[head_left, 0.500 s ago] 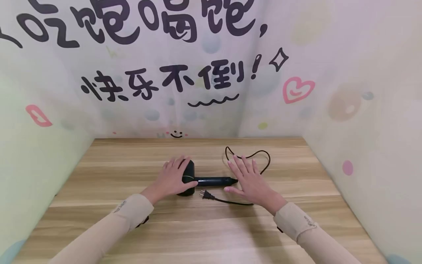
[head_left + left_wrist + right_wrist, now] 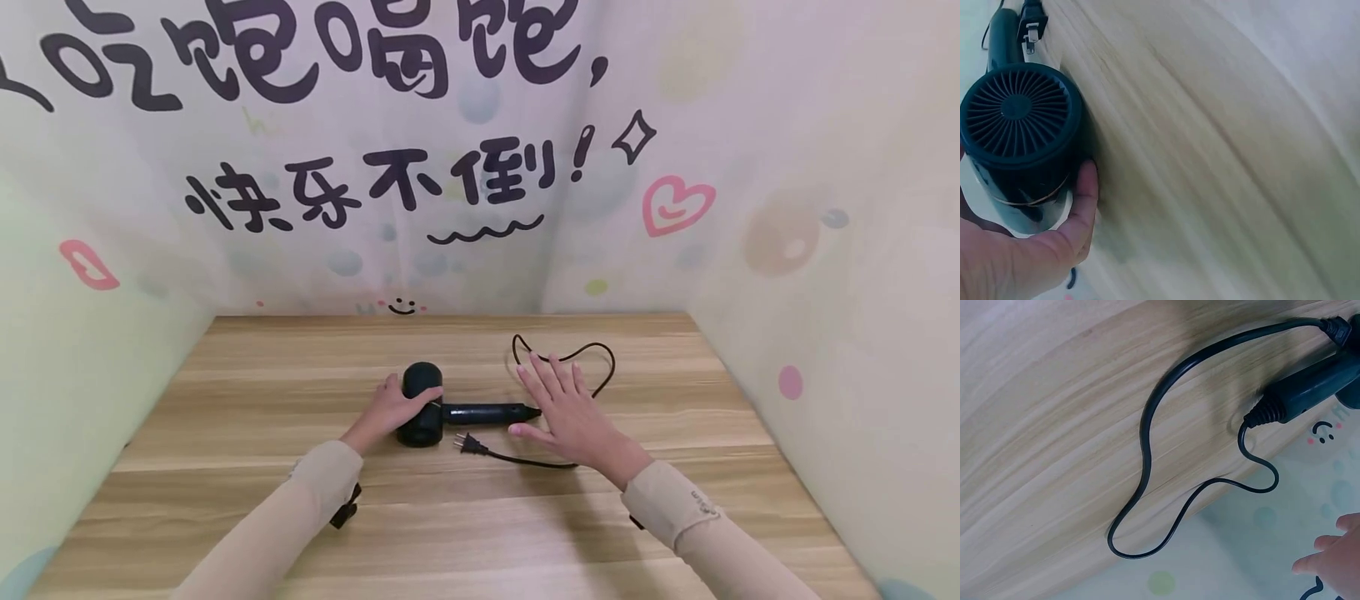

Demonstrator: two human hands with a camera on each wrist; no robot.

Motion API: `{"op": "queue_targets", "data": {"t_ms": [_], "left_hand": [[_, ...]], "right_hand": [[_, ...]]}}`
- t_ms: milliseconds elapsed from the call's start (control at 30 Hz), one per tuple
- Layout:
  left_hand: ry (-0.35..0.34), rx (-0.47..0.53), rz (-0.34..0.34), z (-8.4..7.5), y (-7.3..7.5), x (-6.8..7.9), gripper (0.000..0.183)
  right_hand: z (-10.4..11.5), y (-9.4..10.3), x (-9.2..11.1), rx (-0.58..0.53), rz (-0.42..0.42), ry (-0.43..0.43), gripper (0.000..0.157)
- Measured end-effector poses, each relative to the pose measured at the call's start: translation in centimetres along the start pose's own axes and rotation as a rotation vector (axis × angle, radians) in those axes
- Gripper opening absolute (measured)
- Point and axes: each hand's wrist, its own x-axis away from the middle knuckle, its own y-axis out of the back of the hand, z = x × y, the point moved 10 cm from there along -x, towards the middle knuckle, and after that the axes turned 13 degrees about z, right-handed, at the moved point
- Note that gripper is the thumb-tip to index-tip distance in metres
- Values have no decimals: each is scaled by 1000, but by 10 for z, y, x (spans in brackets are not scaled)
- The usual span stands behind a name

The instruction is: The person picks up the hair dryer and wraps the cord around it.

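A dark green hair dryer (image 2: 422, 427) lies on the table, its handle pointing right in the head view. My left hand (image 2: 386, 412) grips the barrel from the left, thumb laid across the top. In the left wrist view, the fingers curve round the barrel below the slatted round end (image 2: 1016, 107). My right hand (image 2: 572, 417) is spread flat, palm down, over the cord near the handle's tail end. Its fingers (image 2: 1335, 553) hold nothing in the right wrist view. The black cord (image 2: 1145, 444) loops from the handle to a two-pin plug (image 2: 472, 444).
The wood-grain table (image 2: 375, 533) meets a printed white back wall (image 2: 480, 275) with large black lettering. Pale walls flank it on the left and right. The plug lies just in front of the dryer's handle.
My left hand has turned and shifted left, from lying over the barrel to gripping it with the thumb on top. The right hand stays practically where it was.
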Motion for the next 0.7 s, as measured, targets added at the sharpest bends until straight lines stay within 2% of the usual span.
{"op": "queue_targets", "data": {"t_ms": [100,233,467,700], "left_hand": [[24,37,-1,1,-2,-1,94],[16,47,7,-1,-5,-3,86],[17,133,22,5,-10,-5,86],[-1,246,-24,7,-7,-2,88]], "right_hand": [[-1,0,0,0,1,2,83],[-3,-1,0,-3,4,-5,83],[-6,-2,0,1,13,-20,84],[-9,-1,1,-2,18,-24,82]]}}
